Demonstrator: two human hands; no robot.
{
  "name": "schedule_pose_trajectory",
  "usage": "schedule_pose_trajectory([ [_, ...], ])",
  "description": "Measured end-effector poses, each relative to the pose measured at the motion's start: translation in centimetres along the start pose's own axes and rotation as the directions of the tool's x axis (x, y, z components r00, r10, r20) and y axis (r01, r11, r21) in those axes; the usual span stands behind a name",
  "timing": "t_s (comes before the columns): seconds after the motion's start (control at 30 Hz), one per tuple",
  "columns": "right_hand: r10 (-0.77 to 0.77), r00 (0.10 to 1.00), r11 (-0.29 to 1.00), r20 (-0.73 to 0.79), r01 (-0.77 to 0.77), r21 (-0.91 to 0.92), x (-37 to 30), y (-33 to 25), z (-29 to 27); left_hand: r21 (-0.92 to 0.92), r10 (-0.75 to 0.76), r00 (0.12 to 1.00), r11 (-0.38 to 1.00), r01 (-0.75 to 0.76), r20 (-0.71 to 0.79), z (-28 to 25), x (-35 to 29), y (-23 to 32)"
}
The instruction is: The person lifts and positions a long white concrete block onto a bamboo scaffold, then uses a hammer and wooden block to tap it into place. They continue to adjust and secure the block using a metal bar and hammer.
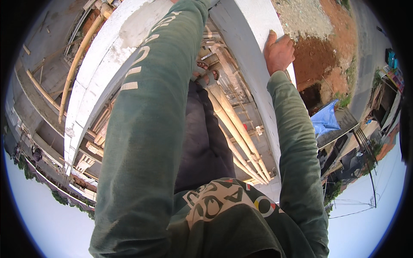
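My right hand (278, 52) rests on the top of a white block wall (257, 26) at the upper right. Its fingers curl over the outer edge and its thumb points up along the top face. My left arm, in a green sleeve (150, 107), reaches across to the top edge of the view. Only a sliver of my left hand (174, 1) shows there, so its fingers and anything in them are hidden. Another white wall (101, 56), with a grey smeared patch, curves down the left side behind that arm.
Between the walls, my sandalled feet (207, 74) stand high up by several bamboo poles (234, 124). Lower floors with timber show through the gaps. More bamboo (81, 56) stands at the left. Beyond the right wall are a drop to reddish soil (316, 60), a blue tarp (325, 119) and a road (365, 56).
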State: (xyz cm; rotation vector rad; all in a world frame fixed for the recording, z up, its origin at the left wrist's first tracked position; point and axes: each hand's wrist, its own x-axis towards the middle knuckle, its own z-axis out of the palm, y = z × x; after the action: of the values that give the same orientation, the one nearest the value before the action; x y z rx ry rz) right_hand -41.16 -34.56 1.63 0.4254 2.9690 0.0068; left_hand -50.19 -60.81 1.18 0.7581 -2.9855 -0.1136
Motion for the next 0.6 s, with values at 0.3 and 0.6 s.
schedule_pose_trajectory([
  [0.3,0.0,0.997,1.0,-0.081,0.002,0.022,-0.2,0.3,0.6,-0.142,-0.112,0.992,0.984,0.104,-0.049,0.3,0.8,0.4],
  [0.6,0.02,0.998,0.999,-0.061,-0.018,0.032,-0.2,0.1,0.1,-0.255,-0.197,0.978,0.951,0.174,-0.067,0.6,2.3,1.1],
])
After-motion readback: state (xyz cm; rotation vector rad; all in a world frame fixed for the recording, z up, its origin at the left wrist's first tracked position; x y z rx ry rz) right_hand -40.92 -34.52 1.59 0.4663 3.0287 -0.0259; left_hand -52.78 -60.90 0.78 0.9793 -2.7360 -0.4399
